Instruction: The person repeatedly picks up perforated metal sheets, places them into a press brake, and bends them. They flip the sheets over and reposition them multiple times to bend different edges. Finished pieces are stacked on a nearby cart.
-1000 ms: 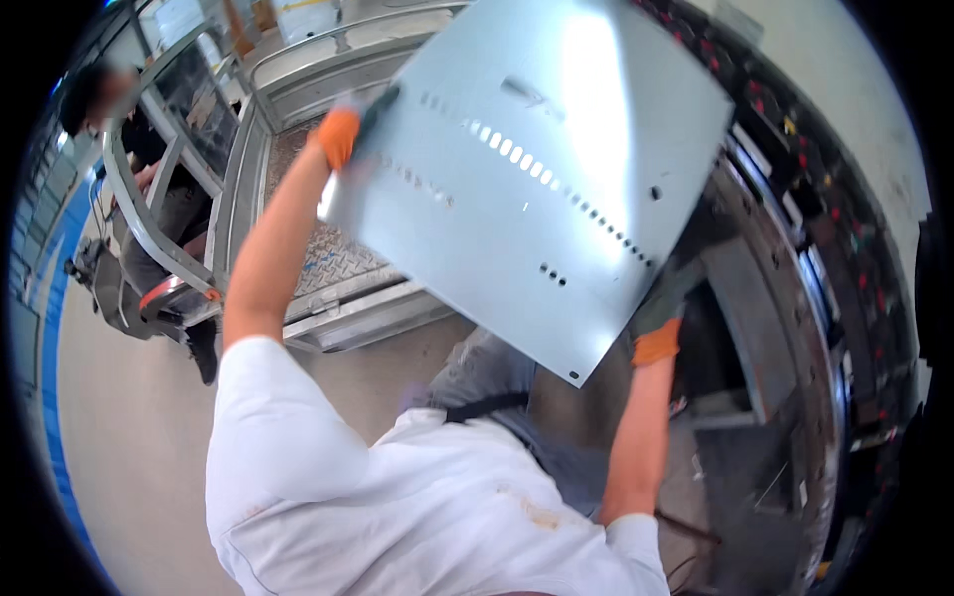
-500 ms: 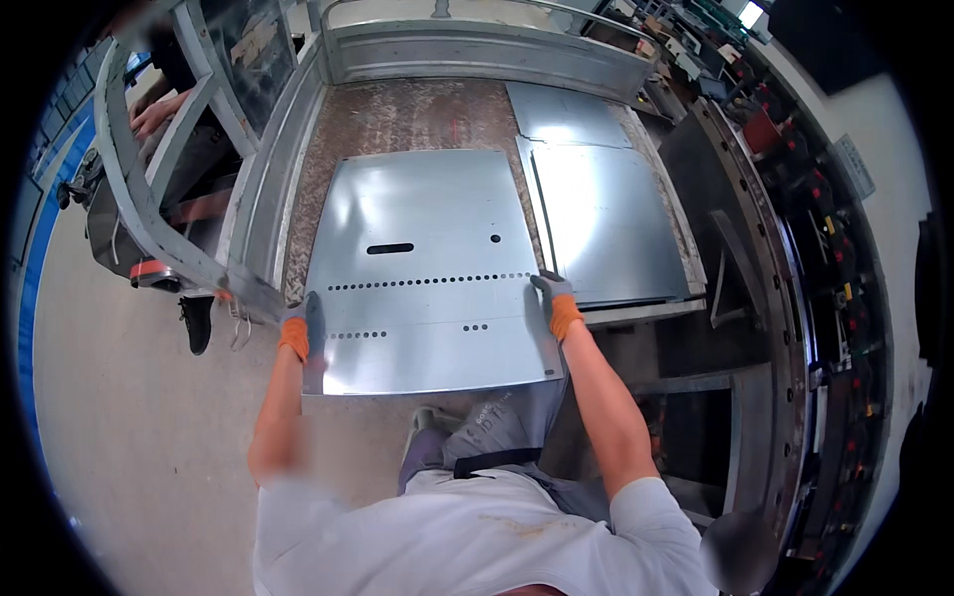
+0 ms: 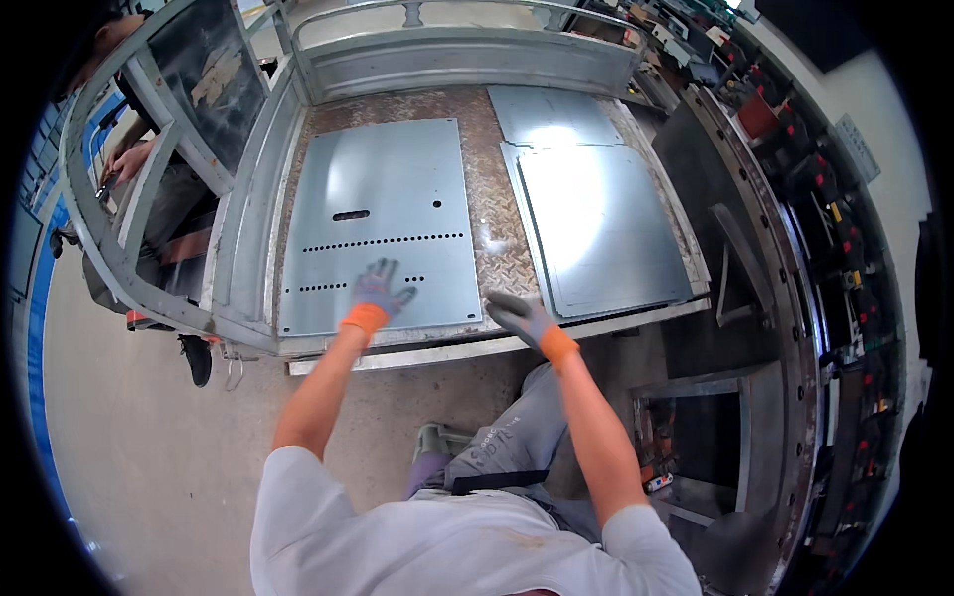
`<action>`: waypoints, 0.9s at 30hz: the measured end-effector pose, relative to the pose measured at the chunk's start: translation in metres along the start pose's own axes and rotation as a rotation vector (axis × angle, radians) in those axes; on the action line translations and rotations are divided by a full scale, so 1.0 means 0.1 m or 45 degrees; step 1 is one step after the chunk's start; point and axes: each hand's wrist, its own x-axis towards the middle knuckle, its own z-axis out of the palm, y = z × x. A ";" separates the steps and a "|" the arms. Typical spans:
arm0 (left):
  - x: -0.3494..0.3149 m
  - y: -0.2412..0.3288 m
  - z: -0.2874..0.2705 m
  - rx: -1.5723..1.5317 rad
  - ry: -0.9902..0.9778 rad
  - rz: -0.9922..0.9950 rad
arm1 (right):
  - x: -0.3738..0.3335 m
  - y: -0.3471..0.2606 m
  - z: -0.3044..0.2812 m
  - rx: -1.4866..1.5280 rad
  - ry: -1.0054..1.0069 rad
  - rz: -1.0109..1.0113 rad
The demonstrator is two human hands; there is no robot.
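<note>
Metal panel, smooth, thin and roughly rectangular, lies flat on the left part of the cart bed as I look down from my remote post. Its blue-grey face has a soft sheen, with a milky patch of light toward the far left. I make out a long rounded slot on the left and a round hole on the right; nearer, a line of small round perforations runs most of the way across, with shorter sets closer still. The left hand, in a grey glove with an orange cuff, is over the near part, fingers spread; I cannot tell whether they touch the metal. The right hand, gloved alike, is loosely open just right of the near right corner, fingers reaching left. Between the panel and a stack of plain sheets on the right, I see the bed's worn, rusty-brown plate with its raised tread. Another shiny sheet lies beyond the stack. Grey metal rails border the far side, and past the left frame I see a co-worker's hand.
</note>
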 end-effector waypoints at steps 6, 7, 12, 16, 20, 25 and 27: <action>-0.35 0.65 0.74 0.113 0.081 0.062 | -2.46 1.36 -1.45 0.374 0.999 0.006; -0.34 0.68 0.79 0.084 0.089 0.074 | -2.97 1.72 -1.63 0.570 1.214 -0.025; -0.35 0.73 0.86 0.084 0.148 0.118 | -4.30 3.14 -0.97 -0.172 1.233 0.641; -0.33 0.83 0.84 0.126 0.115 0.111 | -4.22 4.58 0.36 -0.063 0.575 1.079; -0.48 0.84 1.16 0.124 0.198 -0.005 | -4.09 4.85 1.34 -0.552 0.615 0.962; -1.45 1.47 1.40 -0.147 -0.130 0.534 | -4.26 4.21 0.93 0.349 0.781 1.176; -1.96 1.62 1.58 -0.088 -0.388 0.743 | -4.41 4.05 0.73 0.711 0.913 1.213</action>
